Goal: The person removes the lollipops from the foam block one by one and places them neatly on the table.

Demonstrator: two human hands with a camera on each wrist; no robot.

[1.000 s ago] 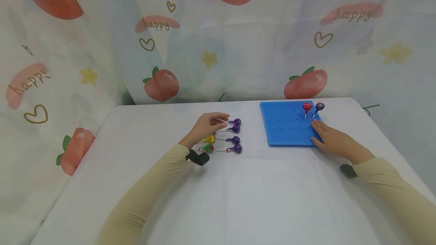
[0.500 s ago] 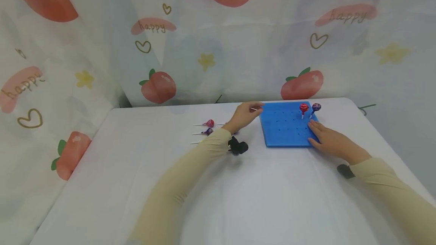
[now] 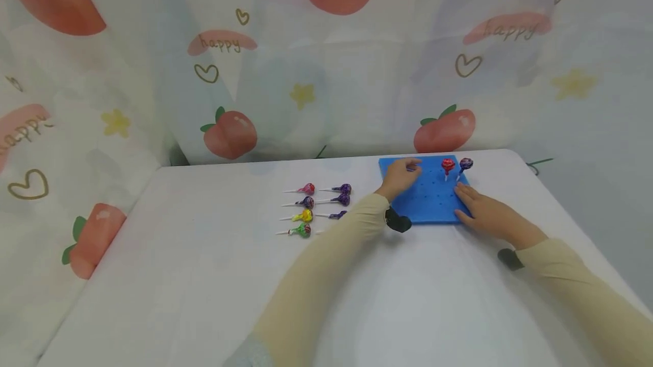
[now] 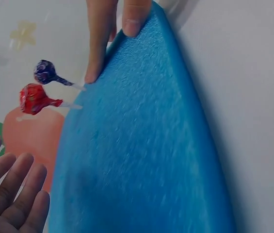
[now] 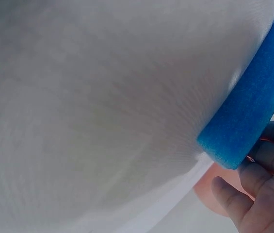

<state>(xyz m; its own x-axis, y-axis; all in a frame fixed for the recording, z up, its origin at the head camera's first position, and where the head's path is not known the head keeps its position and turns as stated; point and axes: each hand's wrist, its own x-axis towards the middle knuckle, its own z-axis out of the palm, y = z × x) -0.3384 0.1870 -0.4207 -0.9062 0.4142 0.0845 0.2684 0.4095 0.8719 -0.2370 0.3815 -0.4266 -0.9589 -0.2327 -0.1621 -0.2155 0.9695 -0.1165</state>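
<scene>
In the head view my left hand [image 3: 402, 178] hovers over the left part of a blue board [image 3: 425, 208] with small holes. Its fingers [image 4: 18, 179] are loosely extended in the left wrist view, and nothing shows between them. My right hand [image 3: 484, 214] rests on the board's right edge with mostly straight fingers [image 4: 98, 53]. A red lollipop [image 3: 448, 165] and a purple lollipop [image 3: 466, 164] stand by their sticks in the board's far right part; the purple one leans. The right wrist view shows the board's edge against the right fingers [image 5: 255, 177].
Left of the board lie two columns of lollipops. One has a pink [image 3: 308, 189], a dark purple [image 3: 307, 202], a yellow [image 3: 306, 215] and a green lollipop [image 3: 303, 230]. Purple lollipops [image 3: 343, 199] form the other, partly behind my left sleeve. A patterned cloth hangs behind the table.
My left hand has moved right, from above the lollipops to above the board, uncovering the left column. My right hand has stayed on the board's edge; the view has shifted slightly.
</scene>
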